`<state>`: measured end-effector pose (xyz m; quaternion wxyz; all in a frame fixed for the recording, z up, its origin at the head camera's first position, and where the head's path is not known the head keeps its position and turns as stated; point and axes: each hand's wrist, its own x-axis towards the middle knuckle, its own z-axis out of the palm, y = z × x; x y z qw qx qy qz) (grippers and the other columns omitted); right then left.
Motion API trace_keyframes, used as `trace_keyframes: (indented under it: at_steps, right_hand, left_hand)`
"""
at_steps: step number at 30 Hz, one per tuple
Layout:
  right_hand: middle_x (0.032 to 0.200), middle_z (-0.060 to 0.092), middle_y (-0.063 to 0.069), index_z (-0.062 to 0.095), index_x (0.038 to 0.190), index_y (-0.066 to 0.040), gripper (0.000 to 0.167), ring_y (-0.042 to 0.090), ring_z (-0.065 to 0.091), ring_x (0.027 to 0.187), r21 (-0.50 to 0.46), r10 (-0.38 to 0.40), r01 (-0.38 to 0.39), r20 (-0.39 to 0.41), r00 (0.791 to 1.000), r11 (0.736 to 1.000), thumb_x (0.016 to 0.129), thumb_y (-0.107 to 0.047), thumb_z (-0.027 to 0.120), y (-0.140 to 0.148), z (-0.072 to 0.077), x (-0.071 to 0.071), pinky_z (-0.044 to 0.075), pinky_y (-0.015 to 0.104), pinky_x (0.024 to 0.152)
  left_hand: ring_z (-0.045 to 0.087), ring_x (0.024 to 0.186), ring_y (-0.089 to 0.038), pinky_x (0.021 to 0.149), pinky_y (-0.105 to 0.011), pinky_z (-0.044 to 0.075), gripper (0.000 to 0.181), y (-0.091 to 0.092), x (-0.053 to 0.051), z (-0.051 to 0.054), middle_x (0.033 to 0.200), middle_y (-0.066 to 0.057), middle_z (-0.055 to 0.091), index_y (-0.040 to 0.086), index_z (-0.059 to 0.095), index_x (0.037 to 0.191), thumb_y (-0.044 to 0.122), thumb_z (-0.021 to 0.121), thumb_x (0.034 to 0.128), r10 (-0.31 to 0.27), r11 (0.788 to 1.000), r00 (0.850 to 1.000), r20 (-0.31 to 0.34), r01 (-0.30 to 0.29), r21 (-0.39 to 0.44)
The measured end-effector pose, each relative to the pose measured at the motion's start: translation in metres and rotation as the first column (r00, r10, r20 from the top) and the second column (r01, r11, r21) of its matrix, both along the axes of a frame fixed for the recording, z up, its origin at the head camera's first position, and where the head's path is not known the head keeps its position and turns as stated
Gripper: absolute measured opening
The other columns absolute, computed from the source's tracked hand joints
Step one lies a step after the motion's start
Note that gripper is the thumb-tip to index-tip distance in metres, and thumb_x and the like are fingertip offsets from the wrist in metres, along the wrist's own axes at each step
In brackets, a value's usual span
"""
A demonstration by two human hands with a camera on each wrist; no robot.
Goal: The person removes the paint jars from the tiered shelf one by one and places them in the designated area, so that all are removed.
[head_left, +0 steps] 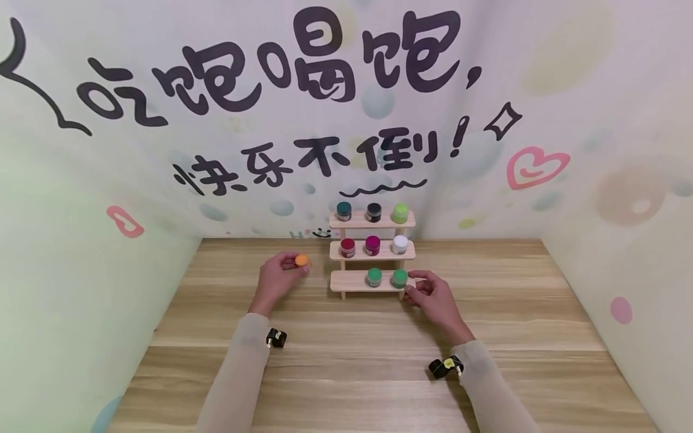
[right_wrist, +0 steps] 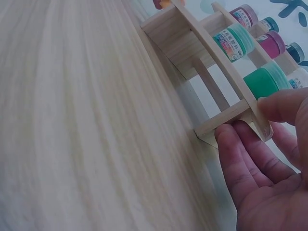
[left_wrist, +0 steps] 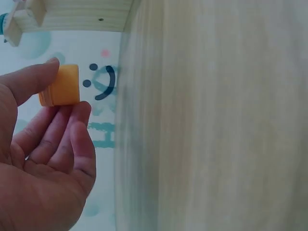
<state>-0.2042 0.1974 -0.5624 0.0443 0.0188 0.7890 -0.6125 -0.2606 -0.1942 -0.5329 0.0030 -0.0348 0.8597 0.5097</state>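
A: L hand, what's it got?
B: Orange jar, pinched b/w thumb & fingers.
A: Jar pos.?
B: L of rack, near counter's back edge. Ht. above counter: can't tell.
A: R hand?
B: Gripping rack at R end of bottom tier, thumb at board's edge, fingers curled underneath. Thumb vs. end green jar: v. close; contact, can't tell.
A: Rack details?
B: Pale wood, 3 tiers, approx. mid of counter's back edge.
A: Load, L to R?
B: Top: teal jar, black jar, lime jar. Mid: red jar, magenta jar, white jar. Bottom: two green jars, one at ctr., one at R end. All upright.
A: Other kit?
B: Sm. black cams, one per wrist, by cuffs of pale sleeves.
A: Bkgd.?
B: Wall behind counter's back edge, w/ lg. black lettering.
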Motion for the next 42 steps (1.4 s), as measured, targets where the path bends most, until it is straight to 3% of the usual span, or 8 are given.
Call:
trace_keyframes:
  at_steps: [14, 20, 27, 42]
  right_hand:
    - [0.104, 0.072, 0.021, 0.062, 0.136, -0.007, 0.037, 0.026, 0.075, 0.086, -0.026, -0.002, 0.002, 0.012, 1.0, 1.0, 0.101, -0.014, 0.072, 0.001, -0.004, -0.003, 0.065, 0.029, 0.076]
    - [0.103, 0.071, 0.022, 0.062, 0.136, -0.005, 0.038, 0.025, 0.075, 0.085, -0.025, -0.011, 0.012, 0.011, 1.0, 1.0, 0.101, -0.013, 0.073, 0.001, -0.003, -0.002, 0.065, 0.029, 0.076]
    - [0.1, 0.072, 0.02, 0.063, 0.134, -0.006, 0.036, 0.022, 0.075, 0.083, -0.024, -0.014, 0.014, 0.005, 1.0, 1.0, 0.1, -0.013, 0.073, 0.001, -0.003, -0.002, 0.065, 0.028, 0.074]
    - [0.1, 0.072, 0.018, 0.063, 0.135, -0.006, 0.035, 0.023, 0.075, 0.086, -0.044, -0.014, 0.015, 0.009, 1.0, 0.999, 0.101, -0.011, 0.072, 0.0, -0.005, -0.002, 0.066, 0.031, 0.077]
  left_hand:
    - [0.069, 0.122, -0.033, 0.107, -0.049, 0.055, 0.052, -0.005, -0.015, -0.017, 0.133, -0.016, 0.071, 0.009, 0.067, 0.135, 0.03, 0.085, 0.0917, -0.008, 0.999, 0.998, 0.067, 0.005, 0.034]
    - [0.069, 0.121, -0.032, 0.106, -0.047, 0.055, 0.053, -0.007, -0.018, -0.021, 0.134, -0.017, 0.072, 0.008, 0.067, 0.136, 0.028, 0.086, 0.0906, -0.035, 0.998, 0.997, 0.074, 0.03, 0.06]
    - [0.069, 0.121, -0.033, 0.108, -0.048, 0.054, 0.052, -0.009, -0.02, -0.023, 0.132, -0.016, 0.073, 0.009, 0.069, 0.135, 0.025, 0.088, 0.089, -0.018, 0.998, 0.995, 0.095, 0.012, 0.064]
    - [0.07, 0.119, -0.031, 0.105, -0.046, 0.056, 0.05, -0.01, -0.021, -0.028, 0.13, -0.016, 0.074, 0.007, 0.069, 0.134, 0.023, 0.087, 0.0898, -0.023, 0.998, 0.997, 0.076, 0.018, 0.065]
